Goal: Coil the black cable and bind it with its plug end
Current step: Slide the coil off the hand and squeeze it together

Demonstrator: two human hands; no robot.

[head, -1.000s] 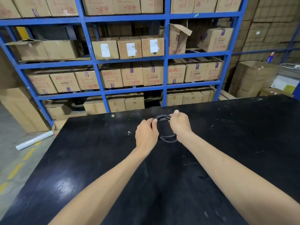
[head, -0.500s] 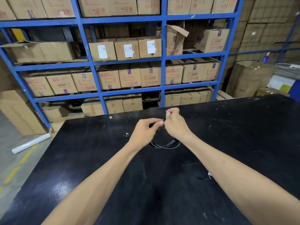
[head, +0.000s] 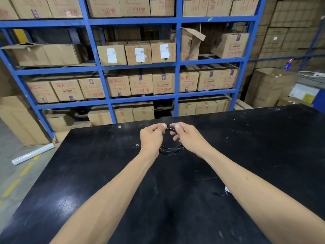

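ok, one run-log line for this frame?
phase: coiling | left hand: pinching black cable | right hand: pinching the coil's top | coil: over black table | plug: not discernible

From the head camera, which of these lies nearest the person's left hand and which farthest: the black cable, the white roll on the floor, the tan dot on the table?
From the left hand:
1. Black cable, pinched in it.
2. Tan dot, up-left on the table.
3. White roll, far left on the floor.
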